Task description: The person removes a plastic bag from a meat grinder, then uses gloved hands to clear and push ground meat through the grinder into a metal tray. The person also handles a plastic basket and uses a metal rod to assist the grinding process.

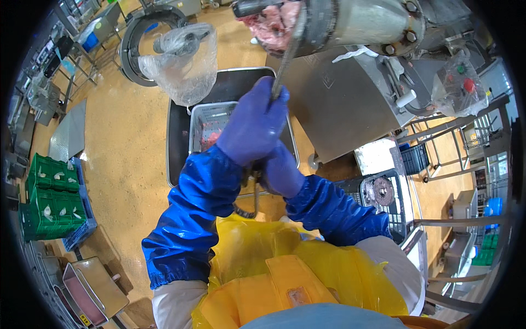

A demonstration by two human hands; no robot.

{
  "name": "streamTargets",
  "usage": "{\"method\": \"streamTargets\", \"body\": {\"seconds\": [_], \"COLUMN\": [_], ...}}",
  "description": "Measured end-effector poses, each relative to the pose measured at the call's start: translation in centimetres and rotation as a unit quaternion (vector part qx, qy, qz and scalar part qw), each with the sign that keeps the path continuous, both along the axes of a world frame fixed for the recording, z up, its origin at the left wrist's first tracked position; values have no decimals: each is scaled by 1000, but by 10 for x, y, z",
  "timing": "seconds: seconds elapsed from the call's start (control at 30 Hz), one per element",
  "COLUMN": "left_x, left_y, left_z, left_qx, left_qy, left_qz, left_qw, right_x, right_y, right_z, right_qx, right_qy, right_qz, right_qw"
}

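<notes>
Both hands wear purple gloves and blue sleeve covers. My left hand is closed on a long metal rod that runs up across the mouth of a large steel machine barrel. Just below and to the right, my right hand is closed on the lower part of the same tool, whose curved end hangs near my yellow apron. Raw ground meat fills the barrel's open end. Beneath my hands a grey perforated crate holds some pink meat scraps, inside a larger steel-rimmed bin.
A large ring with a clear plastic bag stands at upper left. On the right are a steel table and a black crate with a round perforated plate. Green crates stack at far left.
</notes>
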State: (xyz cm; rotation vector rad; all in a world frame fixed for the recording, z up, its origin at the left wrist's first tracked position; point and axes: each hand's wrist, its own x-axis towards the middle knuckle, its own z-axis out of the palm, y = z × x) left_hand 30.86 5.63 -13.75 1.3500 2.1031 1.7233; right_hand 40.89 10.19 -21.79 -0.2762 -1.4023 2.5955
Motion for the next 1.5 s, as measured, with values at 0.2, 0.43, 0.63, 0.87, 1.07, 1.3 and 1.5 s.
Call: {"method": "streamTargets", "body": {"seconds": [0.2, 0.43, 0.63, 0.87, 1.07, 1.3, 1.5], "left_x": [-8, -25, -44, -95, -121, -134, -156], "left_y": [19, -24, -51, -76, -83, -98, -80], "left_z": [-9, -24, -58, -48, -11, 39, 48], "left_qx": [-11, -59, -111, -239, -278, -377, -383], "left_qy": [-63, -68, -115, -40, 69, 118, 148], "left_qz": [-94, -131, -219, -249, -230, -211, -268], "left_qw": [994, 987, 963, 938, 930, 894, 872], "right_x": [14, 8, 1, -57, -101, -140, -157], "right_y": [25, -26, -70, -127, -160, -183, -171], "right_z": [-4, -82, -132, -86, -46, 19, 45], "right_qx": [-32, 267, 228, 342, -37, -286, -289], "right_qy": [-63, 48, -8, -42, 6, 145, 182], "right_qz": [-48, -149, -190, -264, -246, -164, -183], "right_qw": [996, 951, 955, 901, 969, 933, 922]}}
